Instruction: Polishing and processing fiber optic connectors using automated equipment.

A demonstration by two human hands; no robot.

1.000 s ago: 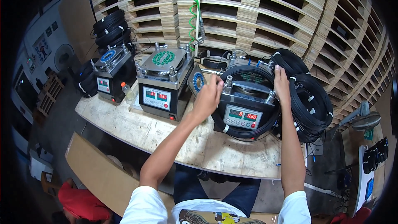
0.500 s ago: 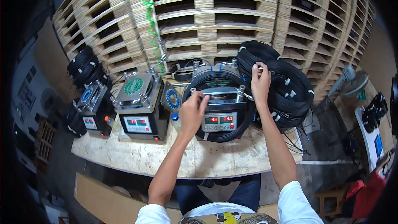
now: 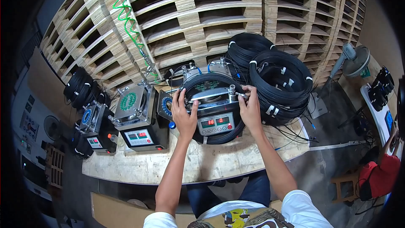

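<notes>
Left hand [image 3: 184,119] spreads its thumb wide of the fingers at the left side of a black cable coil [image 3: 219,139], which loops around a boxy machine [image 3: 216,124] toward the table's [image 3: 139,166] far edge. Right hand [image 3: 252,112], fingers narrowed, is just beside a metal post [image 3: 232,90]; whether either grips, I cannot tell. Stacked coils [image 3: 258,84] lie by the far right corner.
</notes>
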